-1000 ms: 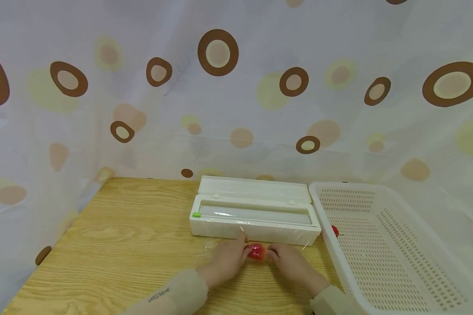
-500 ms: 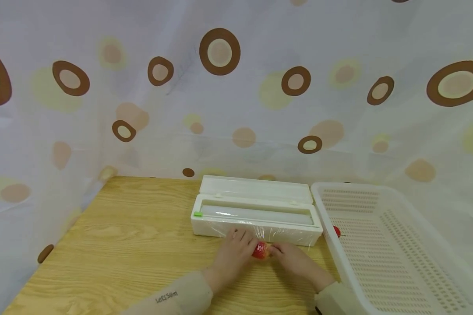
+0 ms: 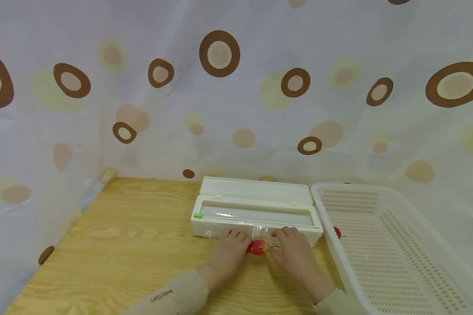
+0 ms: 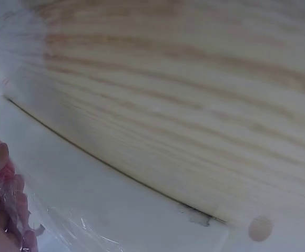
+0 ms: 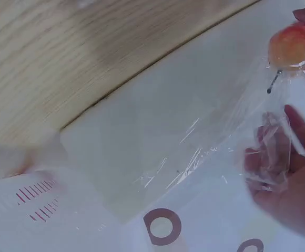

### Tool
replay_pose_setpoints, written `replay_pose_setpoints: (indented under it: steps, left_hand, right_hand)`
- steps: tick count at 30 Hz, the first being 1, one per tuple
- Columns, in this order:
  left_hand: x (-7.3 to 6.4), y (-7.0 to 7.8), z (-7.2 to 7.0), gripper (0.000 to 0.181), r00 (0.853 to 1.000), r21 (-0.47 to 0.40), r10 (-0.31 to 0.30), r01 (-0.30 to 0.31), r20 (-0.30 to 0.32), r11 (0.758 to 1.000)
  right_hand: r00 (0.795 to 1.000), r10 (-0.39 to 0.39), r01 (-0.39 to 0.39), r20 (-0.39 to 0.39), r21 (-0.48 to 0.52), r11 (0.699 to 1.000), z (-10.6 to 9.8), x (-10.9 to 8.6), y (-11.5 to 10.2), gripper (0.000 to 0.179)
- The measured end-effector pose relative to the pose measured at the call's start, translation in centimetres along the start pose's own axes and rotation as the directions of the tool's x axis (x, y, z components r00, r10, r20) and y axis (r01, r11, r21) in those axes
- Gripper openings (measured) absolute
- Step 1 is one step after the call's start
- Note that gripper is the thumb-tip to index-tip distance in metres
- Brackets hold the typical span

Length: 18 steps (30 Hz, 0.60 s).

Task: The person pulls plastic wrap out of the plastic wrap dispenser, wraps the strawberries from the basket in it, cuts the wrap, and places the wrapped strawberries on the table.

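Observation:
In the head view, a small red-and-yellow apple point(image 3: 258, 247) in clear cling film lies on its side before the white film dispenser point(image 3: 210, 228). My left hand point(image 3: 229, 253) grips its red end, thumb on one side and fingers on the other. The yellow end and its dark stem point toward my right hand point(image 3: 296, 256). In the right wrist view, that hand's fingers curl at a bunched fold of cling film point(image 5: 275, 152), just apart from the apple. The film still runs, stretched and creased, up to the dispenser, whose lid point(image 3: 256, 189) stands raised.
A white perforated basket point(image 3: 344, 271) stands at the right, close to my right forearm. Inside it, by the near wall, sits a small red fruit point(image 3: 337, 232) with a stem. The wooden table point(image 3: 142, 245) extends to the left, and a patterned curtain point(image 3: 244, 100) hangs behind.
My right hand has let go of the apple's stem end and moved up to the film near the dispenser. My left hand has shifted its hold, with fingers now over the apple's far side.

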<state>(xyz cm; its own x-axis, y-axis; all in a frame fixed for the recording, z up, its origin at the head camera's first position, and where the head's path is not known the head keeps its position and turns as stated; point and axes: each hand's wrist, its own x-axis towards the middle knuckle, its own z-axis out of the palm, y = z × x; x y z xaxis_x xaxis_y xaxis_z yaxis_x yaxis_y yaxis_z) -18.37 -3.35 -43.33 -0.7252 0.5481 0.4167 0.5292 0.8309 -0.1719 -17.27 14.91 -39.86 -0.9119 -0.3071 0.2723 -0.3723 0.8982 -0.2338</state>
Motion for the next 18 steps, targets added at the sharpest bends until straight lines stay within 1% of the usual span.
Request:
replay_pose_setpoints:
  steps: [2, 4, 5, 7, 9, 11, 12, 13, 14, 16, 18]
  left_hand:
    - [0.0, -0.1, 0.1, 0.029, 1.0, -0.045, -0.021, 0.021, -0.013, 0.999]
    - [0.0, -0.1, 0.1, 0.027, 0.999, -0.066, -0.027, 0.025, -0.029, 0.998]
    - [0.0, -0.2, 0.2, 0.026, 0.999, -0.072, -0.028, 0.025, -0.036, 0.997]
    - [0.0, -0.2, 0.2, 0.025, 0.999, -0.078, -0.029, 0.026, -0.041, 0.997]
    - [0.0, -0.3, 0.1, 0.024, 0.999, -0.097, -0.036, 0.033, -0.029, 0.995]
    - [0.0, -0.5, 0.0, 0.023, 0.998, -0.153, -0.058, 0.056, -0.004, 0.987]
    - [0.0, -0.6, 0.0, 0.023, 0.997, -0.201, -0.076, 0.077, 0.013, 0.977]
    - [0.0, -0.7, -0.1, 0.022, 0.995, -0.261, -0.098, 0.102, 0.029, 0.96]
    - [0.0, -0.8, -0.1, 0.022, 0.991, -0.325, -0.125, 0.131, 0.041, 0.937]
    - [-0.1, -1.0, -0.1, 0.024, 0.982, -0.452, -0.176, 0.189, 0.072, 0.871]
    - [-0.1, -1.2, -0.1, 0.025, 0.971, -0.562, -0.222, 0.234, 0.09, 0.793]
  right_hand:
    - [0.997, -0.077, 0.076, -0.025, -0.045, 0.996, 0.2, -0.1, -0.1, 0.036]
    - [0.993, -0.111, 0.11, -0.029, -0.022, 0.994, 0.5, -0.1, -0.1, 0.037]
    - [0.993, -0.111, 0.111, -0.033, -0.005, 0.994, 0.6, 0.0, -0.1, 0.037]
    - [0.996, -0.083, 0.085, -0.038, 0.046, 0.995, 0.9, 0.1, -0.1, 0.034]
    - [0.999, -0.042, 0.046, -0.034, 0.117, 0.992, 1.0, 0.3, 0.2, 0.031]
    - [1.0, 0.001, -0.001, -0.001, 0.199, 0.98, 1.1, 0.5, 0.5, 0.029]
    - [1.0, 0.018, -0.023, 0.022, 0.242, 0.97, 1.1, 0.6, 0.7, 0.028]
    - [0.998, 0.036, -0.048, 0.049, 0.285, 0.957, 1.1, 0.8, 0.9, 0.027]
    - [0.996, 0.048, -0.069, 0.071, 0.326, 0.943, 1.1, 0.9, 1.0, 0.027]
    - [0.992, 0.066, -0.104, 0.11, 0.389, 0.915, 1.0, 1.1, 1.3, 0.026]
    - [0.989, 0.072, -0.122, 0.132, 0.425, 0.897, 0.8, 1.3, 1.4, 0.023]
